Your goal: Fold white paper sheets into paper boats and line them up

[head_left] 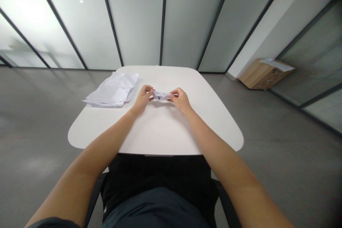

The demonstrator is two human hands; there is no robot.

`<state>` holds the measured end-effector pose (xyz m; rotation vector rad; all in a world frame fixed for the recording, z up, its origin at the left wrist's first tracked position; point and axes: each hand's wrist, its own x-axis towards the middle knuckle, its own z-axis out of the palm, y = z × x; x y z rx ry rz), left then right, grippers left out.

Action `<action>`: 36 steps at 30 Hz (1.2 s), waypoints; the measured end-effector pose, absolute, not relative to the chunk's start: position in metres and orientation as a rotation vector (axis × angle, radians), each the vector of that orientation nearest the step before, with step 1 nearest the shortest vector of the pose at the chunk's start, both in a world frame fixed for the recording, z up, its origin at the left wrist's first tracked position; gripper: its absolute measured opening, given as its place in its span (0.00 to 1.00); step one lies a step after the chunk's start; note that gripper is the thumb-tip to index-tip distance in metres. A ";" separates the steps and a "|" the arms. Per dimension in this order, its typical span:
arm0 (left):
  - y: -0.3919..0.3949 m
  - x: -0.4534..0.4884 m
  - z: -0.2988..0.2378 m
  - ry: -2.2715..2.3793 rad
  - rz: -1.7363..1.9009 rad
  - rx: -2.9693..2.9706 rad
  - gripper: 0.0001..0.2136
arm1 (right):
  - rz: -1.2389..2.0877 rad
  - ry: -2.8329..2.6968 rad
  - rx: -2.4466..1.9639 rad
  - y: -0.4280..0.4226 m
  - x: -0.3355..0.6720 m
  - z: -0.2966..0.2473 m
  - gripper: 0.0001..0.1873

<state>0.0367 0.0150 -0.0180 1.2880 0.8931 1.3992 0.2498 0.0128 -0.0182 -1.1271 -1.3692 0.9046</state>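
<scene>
A small folded piece of white paper [160,96] is held just above the middle of the white table [160,131]. My left hand [143,98] pinches its left end with the fingers closed. My right hand [180,98] pinches its right end the same way. Both forearms reach in from the near edge of the table.
A loose pile of crumpled white paper sheets [113,91] lies on the table's far left. A wooden box [263,73] with a sheet on top stands on the grey floor at the right, by the wall. Frosted glass partitions run behind the table.
</scene>
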 end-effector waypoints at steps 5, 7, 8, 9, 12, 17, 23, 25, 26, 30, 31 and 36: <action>0.024 0.030 -0.024 1.167 1.280 1.633 0.06 | 0.853 -1.427 -1.250 0.014 0.252 -0.022 0.06; 0.026 0.027 -0.025 1.324 1.203 1.922 0.08 | 0.820 -1.482 -1.322 0.013 0.252 -0.023 0.06; 0.026 0.025 -0.024 1.369 1.170 2.059 0.09 | 0.801 -1.514 -1.345 0.012 0.252 -0.023 0.05; 0.026 0.024 -0.024 1.391 1.144 2.179 0.10 | 0.778 -1.547 -1.359 0.011 0.252 -0.023 0.05; 0.023 0.020 -0.019 1.389 1.099 2.441 0.10 | 0.688 -1.624 -1.388 0.008 0.250 -0.020 0.05; 0.011 0.018 -0.005 1.210 1.099 2.652 0.15 | 0.603 -1.723 -1.363 0.002 0.248 -0.015 0.05; -0.003 0.025 0.006 1.127 0.841 2.804 0.16 | 0.569 -1.802 -1.303 -0.003 0.246 -0.013 0.04; -0.004 0.027 0.007 1.187 0.744 2.850 0.14 | 0.570 -1.815 -1.293 -0.004 0.245 -0.012 0.04; -0.004 0.027 0.007 1.210 0.706 2.869 0.13 | 0.572 -1.819 -1.289 -0.004 0.245 -0.011 0.04; -0.003 0.028 0.006 1.268 0.605 2.910 0.12 | 0.584 -1.826 -1.278 -0.003 0.246 -0.013 0.05; -0.002 0.028 0.006 1.279 0.588 2.916 0.12 | 0.587 -1.824 -1.277 -0.002 0.246 -0.014 0.05; -0.007 0.030 0.007 1.387 0.537 2.935 0.12 | 0.618 -1.823 -1.270 -0.001 0.246 -0.016 0.06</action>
